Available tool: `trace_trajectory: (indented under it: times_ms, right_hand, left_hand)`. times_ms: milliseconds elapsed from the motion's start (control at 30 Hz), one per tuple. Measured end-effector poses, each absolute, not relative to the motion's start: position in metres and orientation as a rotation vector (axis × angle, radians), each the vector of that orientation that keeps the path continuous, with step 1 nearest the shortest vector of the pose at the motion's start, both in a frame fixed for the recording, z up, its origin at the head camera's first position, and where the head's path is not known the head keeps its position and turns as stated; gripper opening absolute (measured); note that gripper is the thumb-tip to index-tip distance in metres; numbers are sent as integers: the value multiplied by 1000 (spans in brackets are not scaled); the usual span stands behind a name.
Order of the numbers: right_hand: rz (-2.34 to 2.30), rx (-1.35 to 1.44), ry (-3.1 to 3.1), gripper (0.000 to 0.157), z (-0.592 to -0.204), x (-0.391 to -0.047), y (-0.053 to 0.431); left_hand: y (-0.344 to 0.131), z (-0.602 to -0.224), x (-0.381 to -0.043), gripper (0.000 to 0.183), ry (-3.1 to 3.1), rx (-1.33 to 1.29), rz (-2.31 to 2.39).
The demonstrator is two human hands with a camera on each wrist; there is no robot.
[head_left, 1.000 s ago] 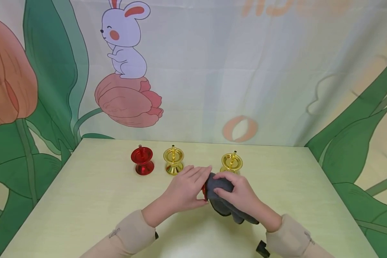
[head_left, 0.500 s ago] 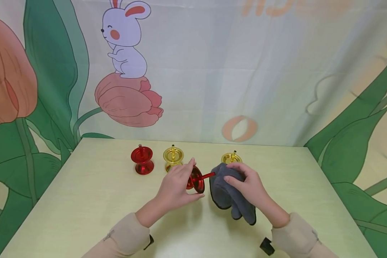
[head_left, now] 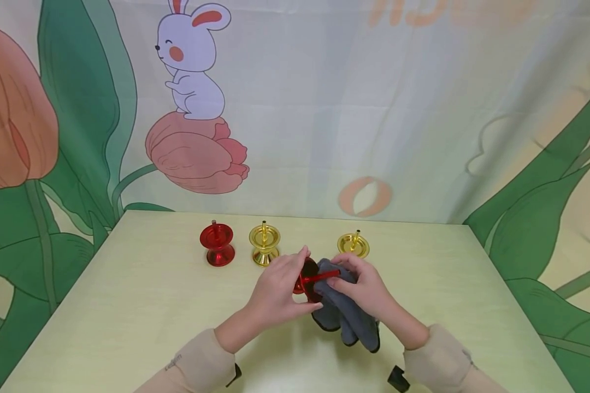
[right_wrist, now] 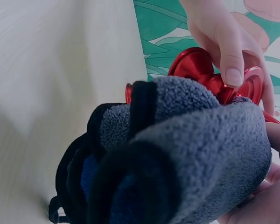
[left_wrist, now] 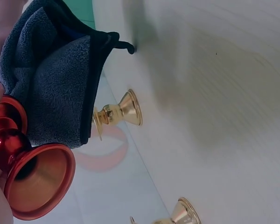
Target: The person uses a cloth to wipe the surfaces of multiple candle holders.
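My left hand [head_left: 277, 289] grips a red metal candle holder [head_left: 312, 289], tipped on its side so its thin spike points right. In the left wrist view the hollow underside of its base [left_wrist: 44, 179] faces the camera. From the other side my right hand [head_left: 364, 284] pinches a bunched dark grey cloth [head_left: 350, 316] with black edging. The cloth meets the holder's dish beside the spike, and its folds hang below the hand. Fleecy pile of the grey cloth [right_wrist: 214, 154] fills much of the right wrist view and covers part of the holder.
Behind the hands, a second red candle holder [head_left: 218, 243] and a gold one [head_left: 264, 243] stand upright at the left. Another gold holder [head_left: 353, 244] stands at the right, its base hidden by the right hand. A printed curtain [head_left: 300, 109] hangs behind the pale table [head_left: 142, 305].
The cloth first covered the red holder's dish, then was drawn off to the right, baring the spike. Now both hands are close again and the cloth touches the dish.
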State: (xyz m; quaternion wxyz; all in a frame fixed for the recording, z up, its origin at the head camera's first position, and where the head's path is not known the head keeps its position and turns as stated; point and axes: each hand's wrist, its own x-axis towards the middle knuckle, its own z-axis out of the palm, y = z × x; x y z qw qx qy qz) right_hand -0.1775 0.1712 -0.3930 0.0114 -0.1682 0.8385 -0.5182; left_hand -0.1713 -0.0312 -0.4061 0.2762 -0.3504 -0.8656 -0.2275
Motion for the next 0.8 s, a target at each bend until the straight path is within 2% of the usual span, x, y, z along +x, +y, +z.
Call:
trace_trajectory:
  times_ms: [333,667,800]
  right_hand:
    - [-1588,-528,2667,29,-395,-175,165]
    - [-1591,-529,2695,33,-391,-173,162]
    - [-1662,-553,2640,31,-390,-173,162]
  left_hand:
    - [-30,-406,-169,96,-2342,-1003,-645]
    - [-30,-399,-162,92,-2554,-1008,-1070]
    - [-30,-395,-161,87,-2548,-1007,-1189]
